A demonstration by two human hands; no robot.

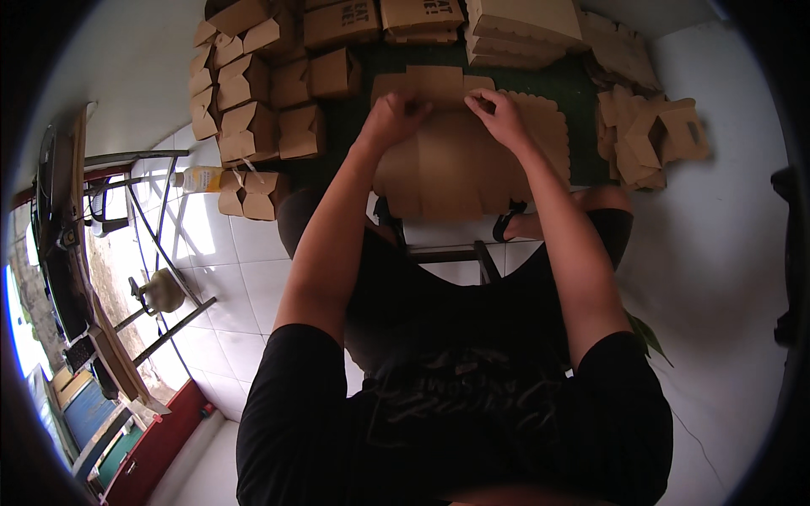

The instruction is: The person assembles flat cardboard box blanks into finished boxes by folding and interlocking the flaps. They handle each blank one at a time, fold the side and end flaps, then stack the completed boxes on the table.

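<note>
A brown cardboard box blank (443, 164) lies spread before me, with scalloped edges on its right side and fold lines across it. My left hand (395, 121) is closed at the left of its far panel, fingers curled on the card. At the right of that same panel, my right hand (499, 118) pinches the card between thumb and fingers. The far panel (434, 88) seems partly lifted between the two hands. My fingertips partly hide the folds they hold.
Folded brown boxes (245, 101) are stacked at the far left. Larger boxes (342, 27) and a pile of flat card (523, 34) line the back. Loose die-cut cardboard pieces (645, 139) lie at the right. A bottle with yellow contents (198, 180) is at the left.
</note>
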